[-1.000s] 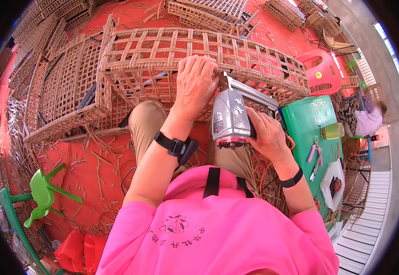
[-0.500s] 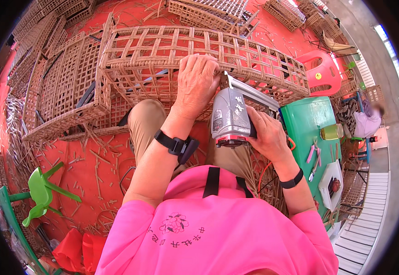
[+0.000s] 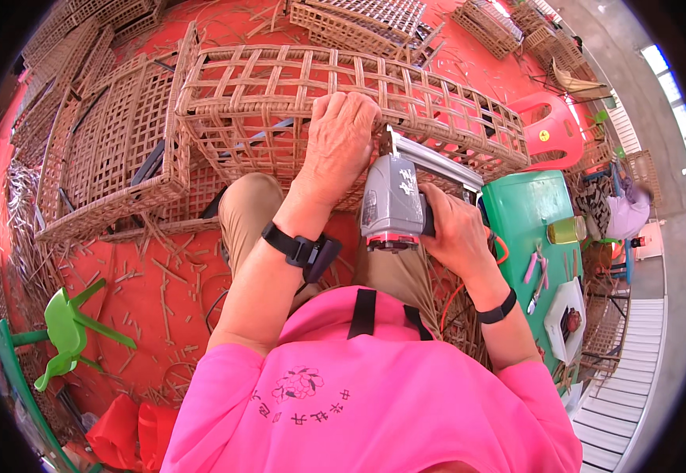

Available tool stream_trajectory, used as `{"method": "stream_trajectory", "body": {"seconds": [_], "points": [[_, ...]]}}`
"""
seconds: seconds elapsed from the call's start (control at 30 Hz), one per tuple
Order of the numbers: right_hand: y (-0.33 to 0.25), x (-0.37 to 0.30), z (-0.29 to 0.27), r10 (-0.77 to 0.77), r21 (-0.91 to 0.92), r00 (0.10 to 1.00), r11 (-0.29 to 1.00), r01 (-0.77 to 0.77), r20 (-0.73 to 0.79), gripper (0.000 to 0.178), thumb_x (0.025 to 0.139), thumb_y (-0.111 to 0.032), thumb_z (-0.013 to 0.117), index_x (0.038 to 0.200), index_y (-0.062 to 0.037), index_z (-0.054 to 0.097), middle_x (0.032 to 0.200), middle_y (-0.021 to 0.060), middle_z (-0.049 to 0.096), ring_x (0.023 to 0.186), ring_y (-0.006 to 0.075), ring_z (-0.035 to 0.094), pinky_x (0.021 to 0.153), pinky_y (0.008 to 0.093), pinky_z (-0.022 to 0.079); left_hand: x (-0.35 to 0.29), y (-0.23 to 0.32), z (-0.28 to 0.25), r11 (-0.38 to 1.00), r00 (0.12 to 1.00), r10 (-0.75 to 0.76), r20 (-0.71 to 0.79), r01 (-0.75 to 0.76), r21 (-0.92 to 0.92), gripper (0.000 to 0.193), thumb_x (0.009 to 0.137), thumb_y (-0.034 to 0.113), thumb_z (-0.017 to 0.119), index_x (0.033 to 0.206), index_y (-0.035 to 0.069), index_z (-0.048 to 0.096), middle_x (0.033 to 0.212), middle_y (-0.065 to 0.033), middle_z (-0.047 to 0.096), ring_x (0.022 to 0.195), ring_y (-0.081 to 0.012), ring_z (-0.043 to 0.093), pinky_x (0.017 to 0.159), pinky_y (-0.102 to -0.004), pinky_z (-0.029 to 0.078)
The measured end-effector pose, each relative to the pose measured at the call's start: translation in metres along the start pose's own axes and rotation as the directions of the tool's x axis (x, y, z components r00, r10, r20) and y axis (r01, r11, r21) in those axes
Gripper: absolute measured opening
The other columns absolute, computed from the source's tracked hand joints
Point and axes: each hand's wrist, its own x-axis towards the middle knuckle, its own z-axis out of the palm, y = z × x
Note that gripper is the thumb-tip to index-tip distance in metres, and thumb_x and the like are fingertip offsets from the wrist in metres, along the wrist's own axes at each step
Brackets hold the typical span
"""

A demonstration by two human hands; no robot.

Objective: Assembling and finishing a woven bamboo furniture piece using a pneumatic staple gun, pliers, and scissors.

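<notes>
A long piece of brown open-weave wicker furniture (image 3: 295, 87) lies across in front of me, above my knees. My left hand (image 3: 339, 134) is closed over its near edge, fingers curled round the woven rim. In my right hand (image 3: 455, 229) is a grey pneumatic staple gun (image 3: 390, 201), gripped by its handle. The gun's nose meets the wicker edge just right of my left hand, and its silver magazine slants off to the right. My right fingers wrap behind the gun and are partly hidden.
A green table (image 3: 532, 197) on the right carries a jar (image 3: 567, 229), pink-handled pliers (image 3: 532, 268) and a white tray (image 3: 555, 331). A wicker frame (image 3: 106, 150) stands at left, a green stool (image 3: 67, 331) nearer. An orange hose (image 3: 503, 248) hangs beside the table. Another person (image 3: 626, 211) sits far right.
Both hands keep their grips on the wicker edge and the staple gun. The gun has tilted very slightly, and the whole view has shifted a little.
</notes>
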Motion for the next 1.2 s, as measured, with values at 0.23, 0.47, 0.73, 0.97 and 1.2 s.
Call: {"method": "stream_trajectory", "body": {"seconds": [0.23,0.47,0.73,0.97,1.2], "points": [[0.000,-0.005,-0.009,-0.053,0.033,0.991,0.998,0.058,-0.121,0.065,0.065,-0.010,0.076,0.125,-0.0016,0.052,0.096,0.0176,0.067,0.087,0.0354,0.066,0.075,0.0418,0.053,0.002,0.000,-0.002,1.000,1.000,0.006,0.006,-0.006,-0.022,0.033,0.068,-0.001,0.069,0.095,0.011,0.055,0.097,-0.0031,0.060,0.096,-0.0251,0.056,0.088,-0.0397,0.040],[0.025,-0.059,-0.038,0.508,0.269,0.829,0.853,-0.447,-0.234,0.071,0.071,-0.014,0.079,0.133,-0.0018,0.048,0.109,0.0235,0.066,0.095,0.0396,0.067,0.080,0.0418,0.053,0.007,-0.006,-0.010,0.998,0.997,0.065,0.029,-0.065,-0.008,0.038,0.064,0.001,0.076,0.095,0.011,0.055,0.098,-0.0028,0.060,0.096,-0.0249,0.057,0.086,-0.0390,0.040],[0.144,-0.110,-0.073,0.792,-0.085,0.517,0.520,-0.850,-0.324,0.070,0.075,-0.019,0.078,0.132,0.0039,0.045,0.102,0.0302,0.066,0.096,0.0441,0.065,0.082,0.0487,0.050,0.013,0.000,-0.016,0.996,0.992,0.085,0.093,-0.086,-0.002,0.036,0.063,0.003,0.075,0.092,0.012,0.057,0.093,-0.0015,0.059,0.091,-0.0237,0.056,0.082,-0.0390,0.042],[0.254,-0.167,-0.028,0.914,-0.161,0.333,0.302,-0.940,-0.233,0.067,0.066,-0.022,0.084,0.116,0.0085,0.053,0.103,0.0325,0.065,0.099,0.0437,0.065,0.086,0.0486,0.051,0.019,0.014,-0.012,0.996,0.989,0.090,0.116,-0.093,0.019,0.038,0.063,0.000,0.073,0.098,0.012,0.060,0.092,-0.0011,0.061,0.093,-0.0246,0.053,0.083,-0.0399,0.041],[0.251,-0.157,0.005,0.850,-0.331,0.318,0.183,-0.926,-0.421,0.075,0.064,-0.028,0.086,0.121,0.0094,0.053,0.111,0.0275,0.063,0.111,0.0418,0.059,0.092,0.0469,0.049,0.025,0.005,-0.015,0.997,0.970,0.080,0.230,-0.077,-0.025,0.041,0.065,0.001,0.075,0.101,0.013,0.062,0.094,-0.0015,0.066,0.095,-0.0250,0.054,0.084,-0.0398,0.044]]}}
